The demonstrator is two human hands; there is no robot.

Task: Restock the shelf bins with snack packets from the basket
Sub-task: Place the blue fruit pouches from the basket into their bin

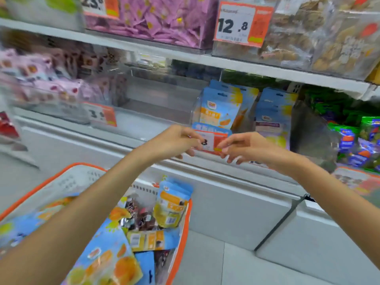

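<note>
Head view shows your left hand [176,138] and right hand [244,147] raised together in front of the clear shelf bin [197,112], fingertips nearly meeting at the orange-and-white price tag [211,140] on its front edge; whether either hand actually pinches the tag you cannot tell through the blur, though the fingers are loosely curled. Blue snack packets [221,108] with orange fruit pictures stand upright in that bin just behind your hands. Below your left forearm, the orange-rimmed basket [183,233] holds more of the same blue packets [171,204], lying jumbled, one propped against the far wall.
</note>
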